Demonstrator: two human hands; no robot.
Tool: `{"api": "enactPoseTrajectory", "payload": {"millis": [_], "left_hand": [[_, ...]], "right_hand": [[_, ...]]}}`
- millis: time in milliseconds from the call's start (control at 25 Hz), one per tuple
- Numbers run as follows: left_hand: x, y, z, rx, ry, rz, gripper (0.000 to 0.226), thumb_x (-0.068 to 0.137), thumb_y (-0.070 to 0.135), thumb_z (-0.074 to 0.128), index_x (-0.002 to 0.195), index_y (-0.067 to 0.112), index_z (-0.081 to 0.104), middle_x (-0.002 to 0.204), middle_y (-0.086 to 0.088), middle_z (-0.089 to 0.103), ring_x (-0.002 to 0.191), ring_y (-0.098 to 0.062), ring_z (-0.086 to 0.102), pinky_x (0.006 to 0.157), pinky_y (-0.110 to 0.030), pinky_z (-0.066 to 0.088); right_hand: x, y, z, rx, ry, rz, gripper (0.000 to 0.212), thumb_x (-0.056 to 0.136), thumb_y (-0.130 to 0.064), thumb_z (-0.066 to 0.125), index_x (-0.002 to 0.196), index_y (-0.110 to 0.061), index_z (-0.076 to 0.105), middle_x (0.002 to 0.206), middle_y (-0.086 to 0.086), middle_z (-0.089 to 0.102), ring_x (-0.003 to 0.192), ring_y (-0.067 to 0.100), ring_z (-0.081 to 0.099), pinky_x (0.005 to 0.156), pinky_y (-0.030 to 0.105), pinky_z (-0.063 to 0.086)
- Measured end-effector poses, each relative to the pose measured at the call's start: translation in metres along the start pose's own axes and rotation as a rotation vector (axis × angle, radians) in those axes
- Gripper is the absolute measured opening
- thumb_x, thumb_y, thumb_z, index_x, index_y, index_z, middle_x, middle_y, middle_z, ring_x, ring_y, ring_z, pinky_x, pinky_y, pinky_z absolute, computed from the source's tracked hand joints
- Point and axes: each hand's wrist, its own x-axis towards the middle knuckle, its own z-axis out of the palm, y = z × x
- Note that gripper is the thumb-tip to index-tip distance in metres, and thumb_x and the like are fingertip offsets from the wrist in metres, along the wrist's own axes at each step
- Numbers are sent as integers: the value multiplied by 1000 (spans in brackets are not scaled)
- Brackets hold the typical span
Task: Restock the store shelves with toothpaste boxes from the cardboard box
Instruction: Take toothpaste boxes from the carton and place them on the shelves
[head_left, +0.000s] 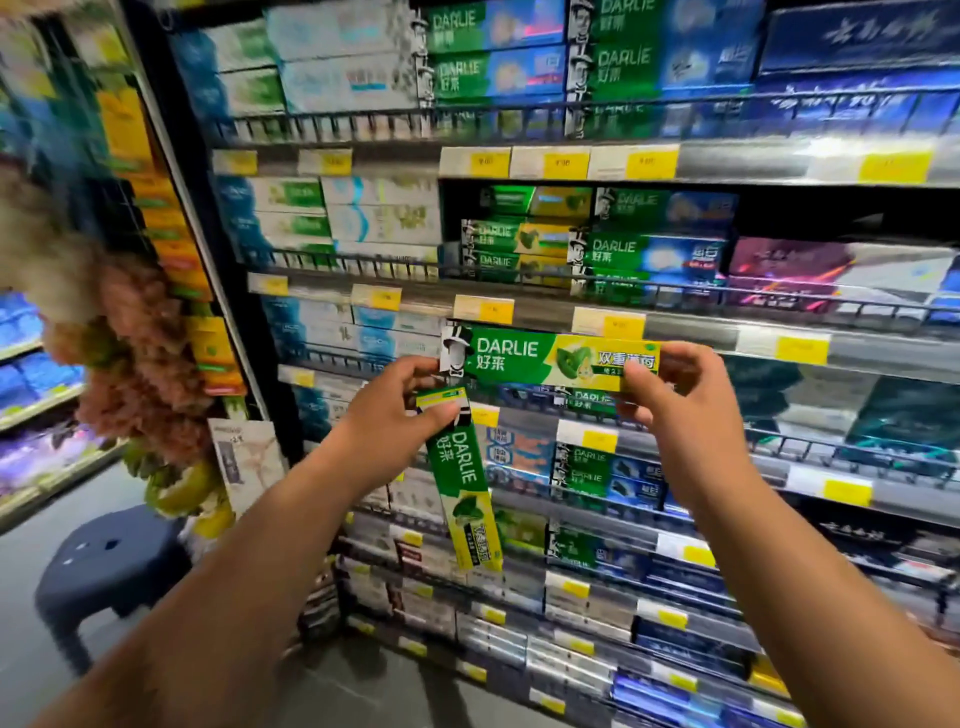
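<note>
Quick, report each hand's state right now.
Left hand: closed, pinching the top of the hanging toothpaste box.
Right hand: closed, gripping the right end of the level toothpaste box.

On my feed I see only bare arms. Back from the fingers of my right hand, the wrist is bare. The right forearm is bare too, widening all the way to the lower edge of the frame. My left hand is just as bare. Behind its fingers the left forearm is uncovered down to the bottom corner. Farthest from the fingers, a fine dark down of hair shows on it, blurred. The nails at the fingertips are too soft to judge.
</note>
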Motion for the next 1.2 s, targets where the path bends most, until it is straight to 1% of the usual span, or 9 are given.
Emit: {"api": "enactPoseTrajectory", "payload": {"millis": [120,240,360,480,680,760,920,1080,1200], "left_hand": [[34,-2,-5,25,2,24,53,90,26,63,137,23,39,119,7,54,110,-15,55,89,-31,42],[80,-5,-11,22,11,20,54,90,25,63,138,23,38,112,14,56,108,-16,56,88,-33,42],[124,-8,-16,52,32,19,54,89,26,65,136,23,40,111,14,57,112,-18,55,95,-38,43],[158,-12,-21,80,55,13,50,87,27,67,132,22,44,115,5,57,110,-17,54,90,-31,39],[203,-22,-29,207,7,79,32,87,25,67,110,23,44,102,9,57,88,-7,55,71,-17,40],[219,-23,-34,244,-18,99,33,87,26,67,109,22,43,99,13,55,87,-7,56,74,-25,44],[251,-23,-45,278,-101,133,41,86,32,67,121,28,47,103,10,57,94,-14,59,86,-35,47],[270,-22,-47,218,-155,130,40,86,29,68,120,33,47,103,9,60,95,-16,60,92,-39,47],[278,-27,-50,227,-220,137,54,86,28,69,134,26,45,100,11,60,92,-14,60,86,-34,47]], "right_hand": [[34,7,19,-48,-23,-35,46,89,-19,65,129,-29,44,107,-2,50,92,14,60,74,27,53],[79,11,37,-128,-59,-97,39,89,-21,65,122,-37,50,113,-4,57,94,18,63,79,31,54],[123,14,53,-238,-82,-163,33,87,-23,67,114,-36,55,101,-4,60,94,21,61,78,29,49],[157,12,63,-392,-118,-259,31,83,-25,72,108,-36,56,93,-7,60,85,17,59,73,29,49],[198,7,84,-762,-153,-478,44,79,-21,75,118,-28,55,110,-2,56,96,15,56,82,23,39],[207,3,91,-930,-170,-616,47,78,-17,74,120,-23,55,116,2,53,105,19,52,84,21,35],[219,2,111,-1192,-63,-727,53,76,-12,72,125,-22,55,115,11,55,105,36,50,82,41,47],[230,3,125,-1465,-5,-713,53,76,-21,74,125,-25,58,114,15,60,102,41,51,83,46,43],[229,8,133,-1546,66,-630,49,78,-27,72,124,-29,58,117,10,61,110,37,46,88,44,34]]}}
